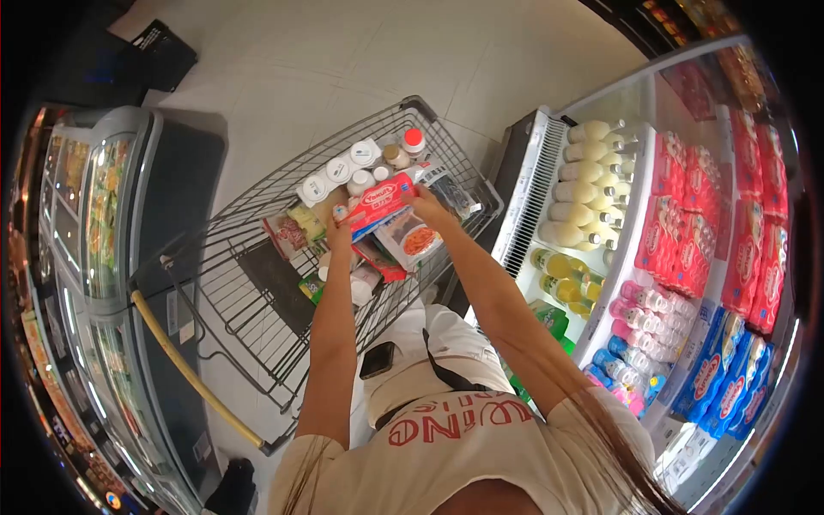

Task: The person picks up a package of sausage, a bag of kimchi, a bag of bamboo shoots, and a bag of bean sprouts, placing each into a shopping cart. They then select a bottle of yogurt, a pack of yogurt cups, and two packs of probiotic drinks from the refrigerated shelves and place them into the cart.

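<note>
Between my two hands, over the far part of a wire shopping cart (257, 343), is a red packet (378, 202) with white lettering. My left hand (340, 225) grips its left end, and my right hand (429, 209) closes on its right end. Just below the packet lies a tray pack (410, 240) with an orange food picture. White-lidded tubs (339, 169) and a red-capped jar (414, 142) stand in the cart beyond the packet. A green and yellow packet (307, 221) rests left of my left hand.
At the right, an open chiller (536, 172) holds pale bottles (571, 190), red multipacks (678, 232) and blue packs (717, 369). A glass-topped freezer (154, 215) stands at the left. The cart's yellow handle (193, 373) is at the lower left, and a black basket (159, 56) is at the upper left.
</note>
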Tool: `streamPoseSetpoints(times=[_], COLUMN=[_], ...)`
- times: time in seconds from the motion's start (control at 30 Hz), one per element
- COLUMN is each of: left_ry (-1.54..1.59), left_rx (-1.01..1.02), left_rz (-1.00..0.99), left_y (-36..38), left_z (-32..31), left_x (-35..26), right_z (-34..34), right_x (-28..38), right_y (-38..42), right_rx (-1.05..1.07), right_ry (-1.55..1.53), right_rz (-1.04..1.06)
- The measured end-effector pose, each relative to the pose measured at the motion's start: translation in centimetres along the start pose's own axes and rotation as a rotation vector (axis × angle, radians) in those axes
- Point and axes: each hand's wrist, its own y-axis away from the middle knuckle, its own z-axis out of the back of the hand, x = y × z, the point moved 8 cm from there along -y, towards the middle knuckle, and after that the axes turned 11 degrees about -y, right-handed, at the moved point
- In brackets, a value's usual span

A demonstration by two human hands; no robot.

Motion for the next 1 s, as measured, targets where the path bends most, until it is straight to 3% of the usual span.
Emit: streamPoseSetpoints(times=[0.03,0.07,0.1,0.13,0.17,0.2,0.23,0.33,0.37,0.47,0.57,0.67,0.83,0.9,1.0], left_ry=[-0.110,-0.348,-0.107,-0.183,-0.477,-0.398,-0.325,-0.494,-0.571,-0.740,-0.778,-0.656,-0.623,-0.702,-0.673], left_rx=[0.012,0.037,0.067,0.022,-0.036,0.060,0.143,0.442,0.509,0.568,0.623,0.949,1.285,1.447,1.642], left_rz=[-0.054,0.020,0.098,-0.150,-0.387,-0.370,-0.344,-0.313,-0.407,-0.411,-0.625,-0.541,-0.646,-0.584,-0.642], left_y=[-0.7,0.0,-2.4,1.6,7.3,9.0,10.0,19.5,22.3,25.8,27.9,32.9,38.4,39.5,39.5], left_z=[-0.1,0.3,-0.7,-0.1,0.9,0.7,0.5,0.3,0.4,2.3,5.6,5.6,1.7,0.4,-0.7], left_x=[0.7,-0.5,4.3,-2.2,-10.8,-10.0,-9.1,-12.5,-13.8,-11.6,-13.1,-17.3,-20.3,-21.0,-19.5], right_z=[0.6,0.9,1.2,1.7,1.8,2.1,2.4,3.7,4.3,6.4,10.2,12.9,13.8,13.6,13.6], right_x=[-0.9,1.3,1.6,2.1,2.9,3.8,4.7,2.3,1.7,0.5,-5.2,-8.6,-6.6,-7.4,-9.2], right_y=[-0.8,2.0,2.6,4.7,7.3,10.3,13.4,19.2,21.1,28.1,35.0,45.1,55.5,56.0,55.6], right_rx=[-0.026,-0.056,-0.084,-0.128,-0.154,-0.159,-0.133,-0.125,-0.115,-0.179,-0.249,-0.218,-0.308,-0.297,-0.293], right_ry=[0.095,0.369,0.448,0.614,0.573,0.550,0.563,0.600,0.621,0.570,0.716,0.751,0.392,0.498,0.645], right_rz=[0.050,0.025,0.083,0.384,0.603,0.676,0.663,0.610,0.613,0.708,0.457,0.084,0.236,0.274,0.263])
